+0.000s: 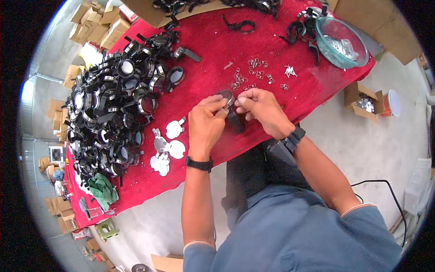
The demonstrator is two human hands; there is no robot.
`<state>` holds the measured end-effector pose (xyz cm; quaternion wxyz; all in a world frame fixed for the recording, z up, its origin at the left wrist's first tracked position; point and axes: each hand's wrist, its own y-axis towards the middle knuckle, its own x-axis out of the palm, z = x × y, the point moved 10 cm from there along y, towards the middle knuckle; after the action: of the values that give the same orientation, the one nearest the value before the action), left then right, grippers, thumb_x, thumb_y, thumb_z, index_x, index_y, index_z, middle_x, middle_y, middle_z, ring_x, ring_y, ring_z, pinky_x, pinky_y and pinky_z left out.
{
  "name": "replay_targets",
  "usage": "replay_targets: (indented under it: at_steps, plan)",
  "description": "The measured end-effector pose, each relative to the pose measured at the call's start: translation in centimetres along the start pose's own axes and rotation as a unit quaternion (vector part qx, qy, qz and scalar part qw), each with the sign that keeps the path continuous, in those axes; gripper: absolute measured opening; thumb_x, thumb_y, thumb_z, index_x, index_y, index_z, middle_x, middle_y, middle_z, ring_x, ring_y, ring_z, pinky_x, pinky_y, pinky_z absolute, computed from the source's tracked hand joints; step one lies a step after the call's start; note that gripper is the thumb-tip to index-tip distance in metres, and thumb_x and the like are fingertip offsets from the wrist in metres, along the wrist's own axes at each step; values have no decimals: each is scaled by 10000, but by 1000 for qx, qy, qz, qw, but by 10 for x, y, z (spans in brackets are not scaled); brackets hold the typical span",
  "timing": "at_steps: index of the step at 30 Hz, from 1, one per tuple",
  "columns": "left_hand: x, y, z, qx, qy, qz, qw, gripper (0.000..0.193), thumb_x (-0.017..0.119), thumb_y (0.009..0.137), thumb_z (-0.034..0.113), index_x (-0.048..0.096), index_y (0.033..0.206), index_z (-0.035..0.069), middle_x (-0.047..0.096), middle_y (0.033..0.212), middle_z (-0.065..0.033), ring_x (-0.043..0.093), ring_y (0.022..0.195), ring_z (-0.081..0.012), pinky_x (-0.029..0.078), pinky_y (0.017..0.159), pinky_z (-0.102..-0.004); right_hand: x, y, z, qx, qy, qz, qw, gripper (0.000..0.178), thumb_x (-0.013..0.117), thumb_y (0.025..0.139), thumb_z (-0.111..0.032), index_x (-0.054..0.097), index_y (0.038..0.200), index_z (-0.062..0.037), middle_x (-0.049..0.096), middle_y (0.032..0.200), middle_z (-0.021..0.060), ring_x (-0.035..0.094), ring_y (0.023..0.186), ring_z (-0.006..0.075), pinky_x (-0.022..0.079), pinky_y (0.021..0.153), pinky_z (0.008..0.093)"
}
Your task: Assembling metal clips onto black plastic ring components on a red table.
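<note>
My left hand [206, 120] is closed on the rim of a round, black, watch-like piece [227, 96], whose dark strap [234, 121] hangs down toward the table's near edge. Just right of it, my right hand [264, 110] has thumb and forefinger pinched together; whatever sits between them is too small to make out. Beyond my hands lie several small metal clips [257, 63] and a little heap of white pins [290, 71]. Left of my left wrist are white discs with tabs [176, 149].
A big pile of similar watch-like pieces [122, 104] covers the red cloth's [204, 59] left side, with a green rag [103, 190] at its near end. A teal bowl [337, 63] of clear bags stands at far right. Beyond the right edge, a cardboard box [355, 96] sits on the floor.
</note>
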<state>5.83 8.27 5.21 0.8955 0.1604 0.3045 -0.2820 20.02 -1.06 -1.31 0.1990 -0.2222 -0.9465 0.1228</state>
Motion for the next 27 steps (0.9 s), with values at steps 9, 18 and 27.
replay_targets:
  at_steps: [9, 18, 27]
  plan:
    - [-1, 1, -1, -3, -18, -3, 1000, 313, 759, 862, 65, 818, 1167, 33, 762, 1283, -209, 743, 1188, -338, 562, 1040, -384, 7, 6, 5, -52, -88, 59, 993, 204, 729, 1009, -170, 761, 1063, 23, 726, 849, 32, 634, 729, 97, 516, 636, 298]
    - [1, 1, -1, 6, 2, -12, 1000, 337, 760, 873, -35, 796, 1207, -18, 764, 1306, -176, 724, 1210, -268, 559, 1045, -347, 5, 6, 13, -44, -95, 71, 992, 243, 733, 994, -191, 775, 1030, 45, 753, 831, 67, 671, 727, 127, 542, 665, 326]
    - [2, 0, -6, -34, -18, 6, 999, 322, 764, 877, -28, 800, 1197, -18, 769, 1294, -175, 724, 1202, -241, 562, 1031, -333, 1, 8, 12, -82, -182, 125, 972, 255, 759, 955, -242, 795, 998, 7, 791, 881, 182, 766, 803, 276, 581, 756, 423]
